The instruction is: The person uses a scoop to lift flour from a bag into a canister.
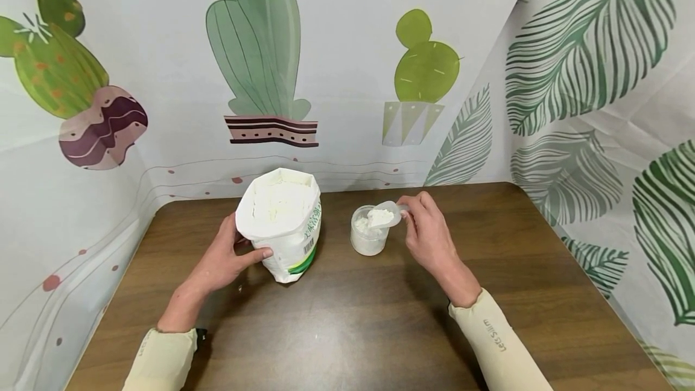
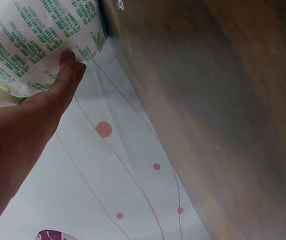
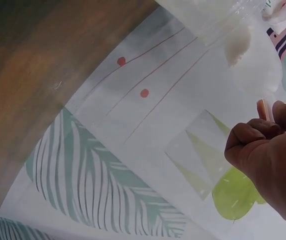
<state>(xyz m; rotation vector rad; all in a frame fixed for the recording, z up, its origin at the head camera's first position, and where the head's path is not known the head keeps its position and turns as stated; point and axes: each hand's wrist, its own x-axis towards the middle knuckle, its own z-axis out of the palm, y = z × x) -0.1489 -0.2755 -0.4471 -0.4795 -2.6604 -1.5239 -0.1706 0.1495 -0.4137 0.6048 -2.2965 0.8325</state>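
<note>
On the left of the table, my left hand point(image 1: 219, 258) grips the side of an upright, open-topped flour bag point(image 1: 285, 255), its thumb on the front and the other fingers partly hidden behind. White powder fills the bag almost to its rim. In the left wrist view, fingertips lie against the green print of the bag point(image 2: 38, 35). My right hand point(image 1: 431, 231) pinches the handle of a translucent plastic scoop point(image 1: 397, 215), seen again as the scoop point(image 3: 258, 70) in the right wrist view. It carries white powder over a small clear jar point(image 1: 369, 243) partly filled with powder.
Everything stands on a dark brown wooden table point(image 1: 336, 324). Behind it hangs a white cloth point(image 1: 347, 77) printed with cacti and leaves, which meets the table's back edge. The jar sits to the right of the bag, with a gap between them.
</note>
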